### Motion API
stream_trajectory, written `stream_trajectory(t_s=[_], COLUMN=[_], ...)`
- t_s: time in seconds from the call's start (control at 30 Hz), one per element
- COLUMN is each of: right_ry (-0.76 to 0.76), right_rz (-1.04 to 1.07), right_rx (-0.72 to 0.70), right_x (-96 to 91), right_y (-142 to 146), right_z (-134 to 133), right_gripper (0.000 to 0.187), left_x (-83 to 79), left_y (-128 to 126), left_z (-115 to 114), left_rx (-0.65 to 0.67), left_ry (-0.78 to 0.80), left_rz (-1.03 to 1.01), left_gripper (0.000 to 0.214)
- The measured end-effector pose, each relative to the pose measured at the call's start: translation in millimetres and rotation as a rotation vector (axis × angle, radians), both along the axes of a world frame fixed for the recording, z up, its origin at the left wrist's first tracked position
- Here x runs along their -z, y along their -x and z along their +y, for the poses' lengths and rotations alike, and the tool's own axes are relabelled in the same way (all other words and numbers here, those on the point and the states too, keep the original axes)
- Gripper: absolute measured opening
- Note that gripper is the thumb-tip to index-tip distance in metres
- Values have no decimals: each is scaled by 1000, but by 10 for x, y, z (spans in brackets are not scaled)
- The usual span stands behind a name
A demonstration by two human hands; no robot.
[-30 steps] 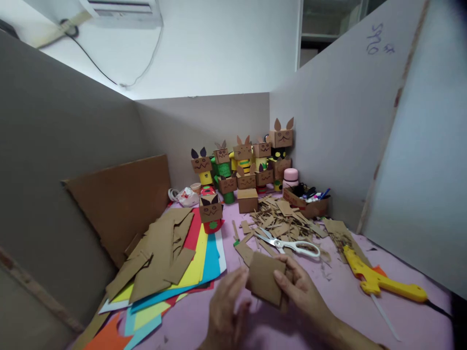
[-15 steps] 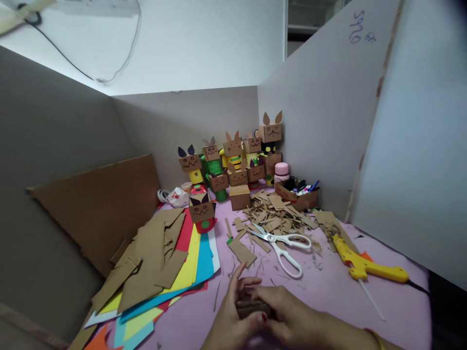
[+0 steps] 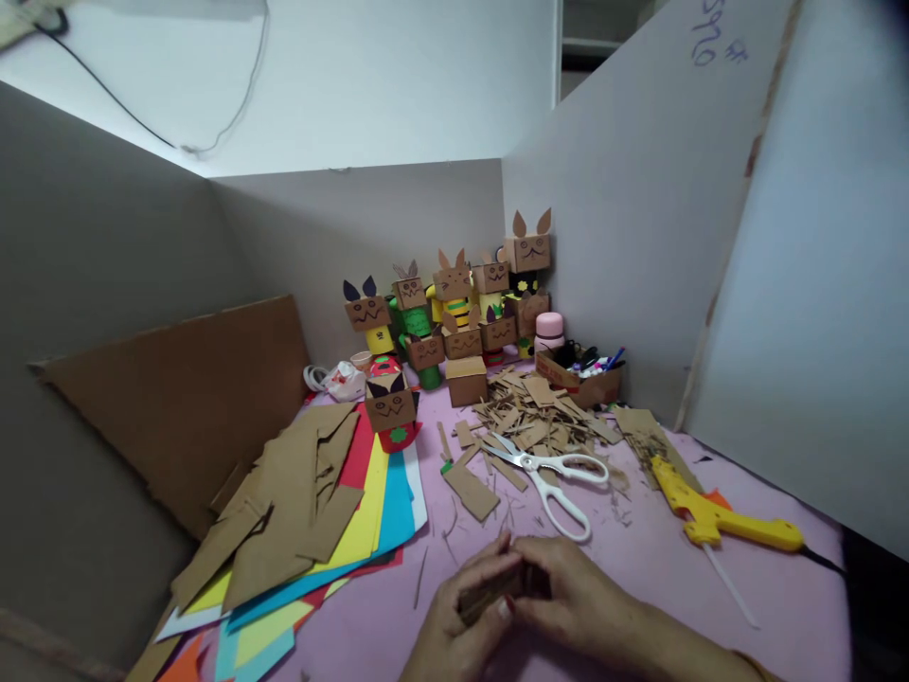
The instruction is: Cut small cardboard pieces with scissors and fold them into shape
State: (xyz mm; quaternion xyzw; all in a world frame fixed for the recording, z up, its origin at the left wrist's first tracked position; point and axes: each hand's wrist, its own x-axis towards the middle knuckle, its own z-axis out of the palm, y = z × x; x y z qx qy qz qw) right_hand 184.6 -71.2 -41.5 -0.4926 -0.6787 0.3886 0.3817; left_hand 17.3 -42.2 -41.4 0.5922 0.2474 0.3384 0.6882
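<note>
A small folded piece of brown cardboard [image 3: 487, 595] is held between my two hands at the near edge of the table. My left hand [image 3: 458, 620] wraps around it from the left, thumb along the near side. My right hand [image 3: 568, 587] closes over its other end, and the fingers of both hands hide most of the piece. Just beyond my hands lie white-handled scissors [image 3: 543, 472] with their blades apart. A flat cardboard offcut [image 3: 470, 493] rests left of the blades.
Cardboard sheets [image 3: 276, 530] cover coloured paper [image 3: 383, 516] on the left. A yellow glue gun [image 3: 731, 519] lies right. Cardboard scraps [image 3: 529, 417], a closed cardboard box [image 3: 467, 384], cardboard animal figures [image 3: 392, 409], a pink bottle [image 3: 549, 332] and a pen box [image 3: 589, 386] stand farther back.
My left fingers, raised and spread before, have folded down over the cardboard piece. My right hand has shifted slightly, its fingers now arched over the piece's far end.
</note>
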Motion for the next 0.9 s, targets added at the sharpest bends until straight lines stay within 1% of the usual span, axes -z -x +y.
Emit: stream_trajectory(t_s=[0.03,0.07,0.1,0.17,0.2,0.23,0.27,0.3,0.33,0.37,0.43,0.47,0.5,0.53,0.57,0.6,0.63,0.67,0.8,0.9], right_ry=[20,41,69,149,182,201,193,161,112,49,-107,-210,-304,-332,-297,-252,-219,-196,-211,-246], right_rz=[81,185,302,506,571,596,582,540,478,396,189,36,-123,-297,-456,-588,-676,-725,-759,-752], right_rx=[2,3,-1,-39,-61,-80,-95,-95,-67,-6,204,333,448,514,564,591,595,597,600,585], right_x=[6,15,28,62,79,92,99,97,85,65,15,-5,-16,-16,-6,12,33,54,82,52], right_y=[-4,-3,4,33,51,66,75,71,50,9,-135,-232,-335,-437,-529,-604,-658,-690,-668,-625], right_z=[6,12,19,33,40,47,55,66,80,100,158,196,236,276,313,345,369,386,385,352], right_gripper=[12,8,10,23,30,34,35,34,32,28,23,22,24,34,44,51,55,55,50,36], left_x=[-12,-21,-26,-25,-21,-17,-16,-22,-37,-60,-127,-164,-198,-224,-241,-248,-247,-242,-223,-230], left_y=[6,13,20,20,10,-6,-28,-52,-75,-94,-100,-83,-53,-12,36,87,137,181,275,291], left_z=[-7,-13,-19,-32,-40,-50,-60,-69,-75,-76,-58,-38,-12,22,60,101,142,180,265,277], left_rx=[-33,-49,-45,-14,-13,-29,-52,-77,-101,-127,-201,-256,-312,-371,-430,-463,-503,-510,-542,-554], left_ry=[28,77,141,250,285,312,343,383,435,487,550,556,548,533,520,520,516,513,463,449], left_rz=[-29,-71,-118,-194,-205,-204,-198,-196,-205,-227,-270,-276,-265,-249,-242,-246,-262,-282,-386,-395], left_gripper=[27,28,35,58,64,64,58,49,41,35,33,33,35,38,41,41,40,39,30,28])
